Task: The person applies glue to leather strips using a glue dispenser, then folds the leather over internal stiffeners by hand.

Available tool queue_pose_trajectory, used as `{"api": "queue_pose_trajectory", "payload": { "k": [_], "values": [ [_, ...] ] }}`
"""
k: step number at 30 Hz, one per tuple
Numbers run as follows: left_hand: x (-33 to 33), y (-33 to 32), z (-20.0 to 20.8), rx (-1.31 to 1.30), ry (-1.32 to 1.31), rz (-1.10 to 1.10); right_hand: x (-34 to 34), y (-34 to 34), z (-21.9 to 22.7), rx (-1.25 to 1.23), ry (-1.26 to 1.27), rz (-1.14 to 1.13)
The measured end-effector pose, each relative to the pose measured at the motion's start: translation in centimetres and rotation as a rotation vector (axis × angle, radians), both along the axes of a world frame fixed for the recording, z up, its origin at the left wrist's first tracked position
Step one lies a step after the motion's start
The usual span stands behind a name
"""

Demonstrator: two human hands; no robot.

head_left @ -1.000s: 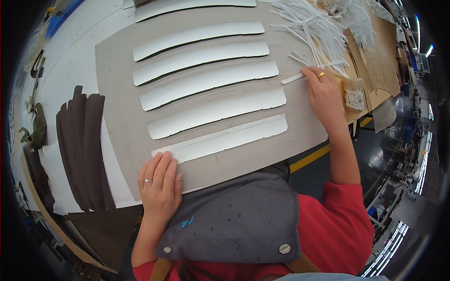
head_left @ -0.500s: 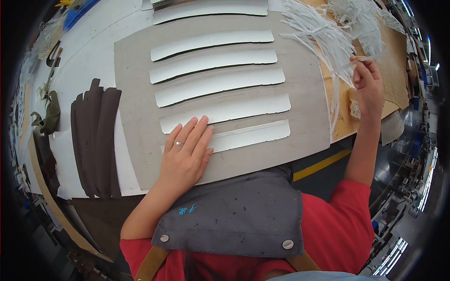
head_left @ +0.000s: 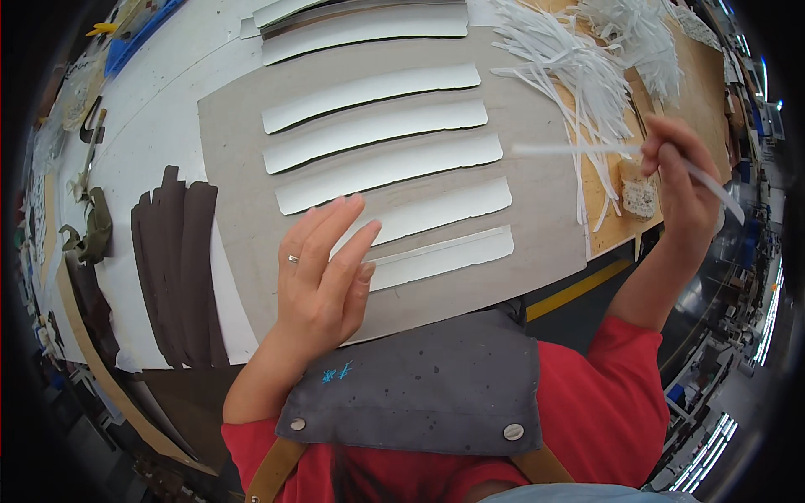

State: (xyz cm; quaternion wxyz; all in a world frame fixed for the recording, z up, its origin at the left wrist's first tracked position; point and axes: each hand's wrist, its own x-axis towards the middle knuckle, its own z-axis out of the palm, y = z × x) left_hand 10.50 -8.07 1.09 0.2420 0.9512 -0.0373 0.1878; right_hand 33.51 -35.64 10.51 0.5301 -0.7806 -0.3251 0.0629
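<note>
My left hand is open, fingers apart. It lies over the left ends of the two nearest white curved pieces and hides them; whether it touches them I cannot tell. My right hand pinches a thin white strip at the right edge of the grey board. One end of the strip points left over the board, blurred by motion; the other trails past the wrist. Several more white curved pieces lie in a column on the board. The nearest has a thin line along its upper edge.
A heap of loose white strips covers the wooden surface at the far right. Below it sits a tan, crumbly block. Dark brown strips lie left of the board. Stacked pieces are at the far edge.
My left hand has lifted its fingers and shifted slightly left. My right hand has moved right and nearer me, and its strip now stretches out to the left. The view has shifted slightly.
</note>
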Motion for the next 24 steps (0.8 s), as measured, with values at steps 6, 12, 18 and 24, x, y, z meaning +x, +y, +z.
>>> {"api": "queue_pose_trajectory", "payload": {
  "k": [6, 12, 18, 24],
  "values": [
    [3.3, -1.8, 4.6, -0.259, -0.080, -0.151, -6.6, 8.4, -1.9, 0.155, -0.033, 0.515],
    [1.4, -0.5, 3.2, -0.610, 0.332, -0.060, -6.9, 8.9, -6.3, -0.042, 0.029, 0.418],
    [-0.2, 0.0, -1.0, -0.510, 0.336, 0.179, -7.5, 9.1, -11.2, -0.161, 0.080, 0.302],
    [-0.5, -0.2, -2.9, -0.319, 0.305, 0.306, -8.5, 10.1, -12.4, -0.269, -0.043, 0.277]
  ]
}}
